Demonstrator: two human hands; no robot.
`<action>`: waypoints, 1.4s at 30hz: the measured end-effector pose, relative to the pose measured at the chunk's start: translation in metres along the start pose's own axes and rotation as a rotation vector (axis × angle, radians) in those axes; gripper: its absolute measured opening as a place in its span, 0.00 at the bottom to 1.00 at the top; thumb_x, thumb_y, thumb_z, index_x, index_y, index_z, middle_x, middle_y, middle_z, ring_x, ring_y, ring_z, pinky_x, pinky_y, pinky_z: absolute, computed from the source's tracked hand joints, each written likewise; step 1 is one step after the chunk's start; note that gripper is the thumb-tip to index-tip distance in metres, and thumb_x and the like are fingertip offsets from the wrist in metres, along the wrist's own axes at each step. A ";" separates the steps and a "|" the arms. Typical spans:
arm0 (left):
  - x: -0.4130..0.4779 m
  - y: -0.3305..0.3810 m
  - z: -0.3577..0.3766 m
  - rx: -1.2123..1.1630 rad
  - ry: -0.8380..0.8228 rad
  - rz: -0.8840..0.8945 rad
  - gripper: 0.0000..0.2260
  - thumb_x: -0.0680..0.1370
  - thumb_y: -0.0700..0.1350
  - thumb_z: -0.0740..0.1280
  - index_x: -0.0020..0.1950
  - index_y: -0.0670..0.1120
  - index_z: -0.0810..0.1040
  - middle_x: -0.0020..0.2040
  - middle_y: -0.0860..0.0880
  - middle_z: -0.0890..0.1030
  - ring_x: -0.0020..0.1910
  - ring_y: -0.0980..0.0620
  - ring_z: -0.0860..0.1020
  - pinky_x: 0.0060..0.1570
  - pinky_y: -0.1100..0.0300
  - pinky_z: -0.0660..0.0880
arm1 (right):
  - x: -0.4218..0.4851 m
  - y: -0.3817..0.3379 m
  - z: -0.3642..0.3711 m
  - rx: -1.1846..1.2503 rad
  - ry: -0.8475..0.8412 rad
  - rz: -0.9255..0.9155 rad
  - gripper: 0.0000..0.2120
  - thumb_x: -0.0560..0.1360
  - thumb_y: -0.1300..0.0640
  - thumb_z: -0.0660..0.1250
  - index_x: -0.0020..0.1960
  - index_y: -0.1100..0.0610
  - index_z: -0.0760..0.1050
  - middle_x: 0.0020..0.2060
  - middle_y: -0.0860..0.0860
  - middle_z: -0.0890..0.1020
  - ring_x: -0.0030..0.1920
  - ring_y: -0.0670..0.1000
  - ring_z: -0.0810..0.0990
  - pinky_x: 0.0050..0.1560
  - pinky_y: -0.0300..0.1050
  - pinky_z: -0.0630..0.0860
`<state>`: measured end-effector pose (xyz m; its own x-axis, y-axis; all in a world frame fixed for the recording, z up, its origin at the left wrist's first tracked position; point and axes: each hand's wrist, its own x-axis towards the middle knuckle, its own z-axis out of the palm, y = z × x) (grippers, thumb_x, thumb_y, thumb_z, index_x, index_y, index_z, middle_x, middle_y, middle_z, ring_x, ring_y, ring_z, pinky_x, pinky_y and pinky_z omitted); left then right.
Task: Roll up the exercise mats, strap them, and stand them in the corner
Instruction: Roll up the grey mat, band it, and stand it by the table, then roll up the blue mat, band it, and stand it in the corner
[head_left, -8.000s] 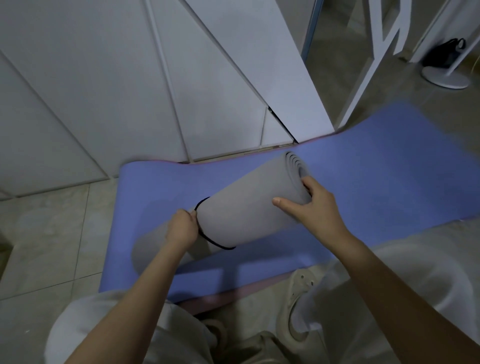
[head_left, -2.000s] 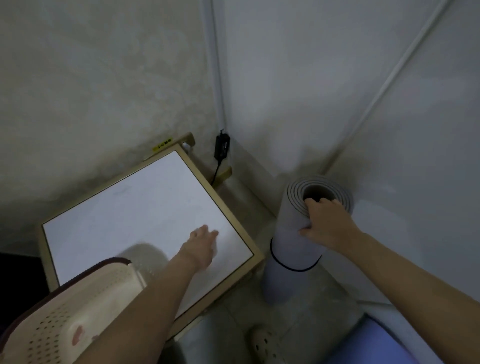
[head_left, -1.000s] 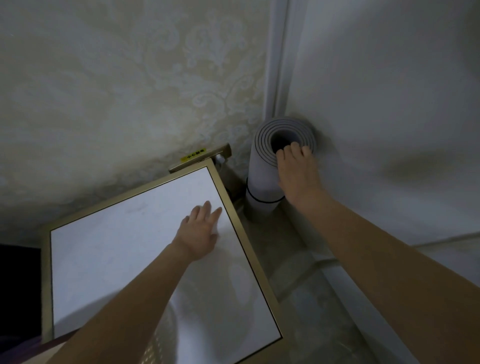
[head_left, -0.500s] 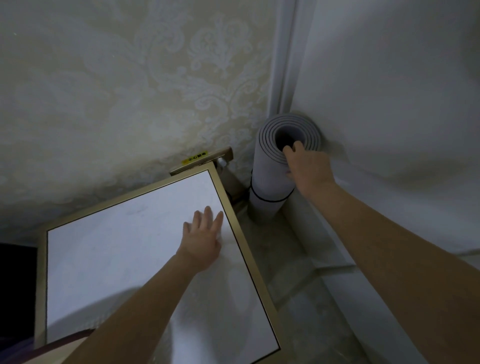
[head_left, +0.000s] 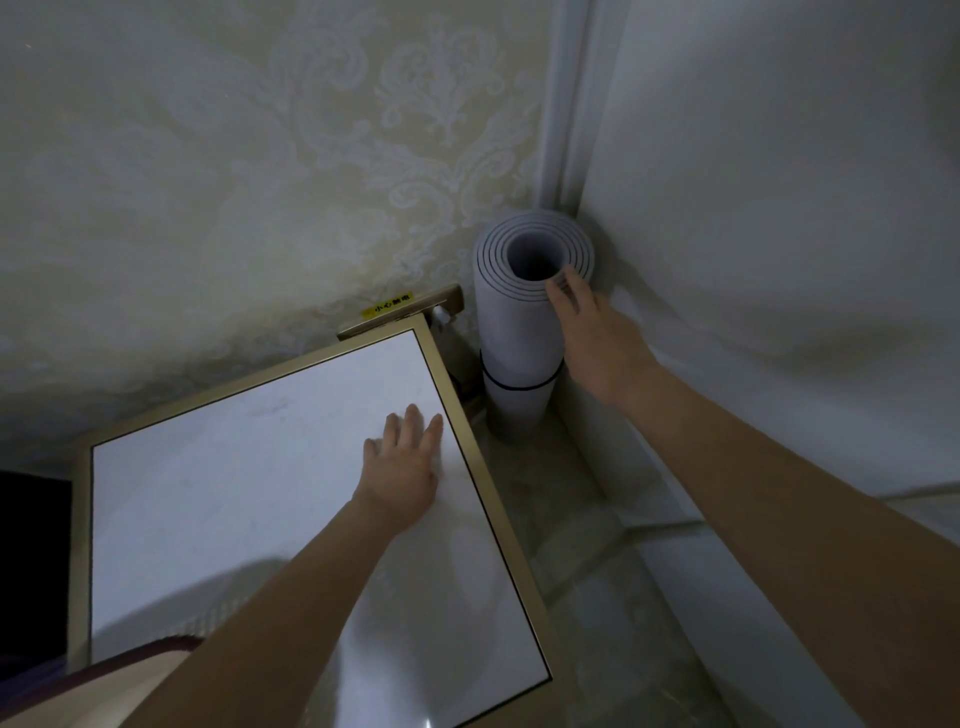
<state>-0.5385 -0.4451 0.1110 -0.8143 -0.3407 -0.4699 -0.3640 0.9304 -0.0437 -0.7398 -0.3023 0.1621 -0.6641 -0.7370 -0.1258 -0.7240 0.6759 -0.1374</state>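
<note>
At the far corner of the room, where a patterned cream wall (head_left: 208, 156) on the left meets a plain white wall (head_left: 779, 182) on the right, a rolled grey mat (head_left: 517, 327) stands upright on the floor (head_left: 597, 582). Its top end faces the camera, showing the spiral of layers around a hollow middle. A thin black strap (head_left: 519, 386) circles the roll below its middle. The roll sits tucked into the corner, just below a white trim strip (head_left: 563, 104) that runs up the joint between the two walls.

The person's right hand (head_left: 597, 332) reaches in from the near right with its fingers stretched out rather than curled. The fingertips (head_left: 563, 283) are blurred and lie at the near rim of the roll's top, while the palm sits beside the roll's right side. The hand is open and does not wrap the mat; the thumb is hidden.

The left hand (head_left: 402, 467) lies flat and open, palm down with fingers together, on the white top of a low table (head_left: 234, 519) with a gold-coloured frame. This table stands against the patterned wall, just left of the mat, and the hand rests near its far right edge. A small yellow label (head_left: 388, 304) with dark characters is stuck on a gold-coloured bar behind the table's far corner.
</note>
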 end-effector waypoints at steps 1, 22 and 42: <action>-0.001 0.001 0.001 -0.005 0.007 -0.004 0.27 0.81 0.46 0.55 0.77 0.48 0.46 0.77 0.43 0.45 0.76 0.40 0.48 0.72 0.46 0.56 | -0.003 -0.001 0.000 0.008 -0.010 0.002 0.35 0.78 0.68 0.57 0.78 0.58 0.42 0.77 0.57 0.43 0.70 0.61 0.61 0.61 0.50 0.68; -0.147 0.037 0.080 -0.045 -0.049 0.068 0.29 0.80 0.47 0.57 0.76 0.45 0.47 0.76 0.41 0.47 0.74 0.40 0.52 0.70 0.47 0.60 | -0.266 -0.130 0.114 -0.035 -0.362 0.000 0.36 0.67 0.48 0.76 0.71 0.58 0.68 0.70 0.61 0.69 0.66 0.69 0.69 0.61 0.58 0.73; -0.262 -0.013 0.172 0.059 0.109 0.265 0.35 0.78 0.40 0.60 0.78 0.48 0.41 0.78 0.45 0.42 0.76 0.39 0.46 0.72 0.43 0.53 | -0.315 -0.169 0.143 -0.086 -0.269 0.171 0.32 0.81 0.59 0.56 0.78 0.53 0.40 0.77 0.55 0.42 0.76 0.57 0.42 0.74 0.55 0.48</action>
<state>-0.2431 -0.3444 0.0831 -0.9224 -0.0945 -0.3745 -0.1081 0.9940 0.0155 -0.3816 -0.1846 0.0845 -0.7128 -0.5783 -0.3969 -0.6267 0.7792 -0.0096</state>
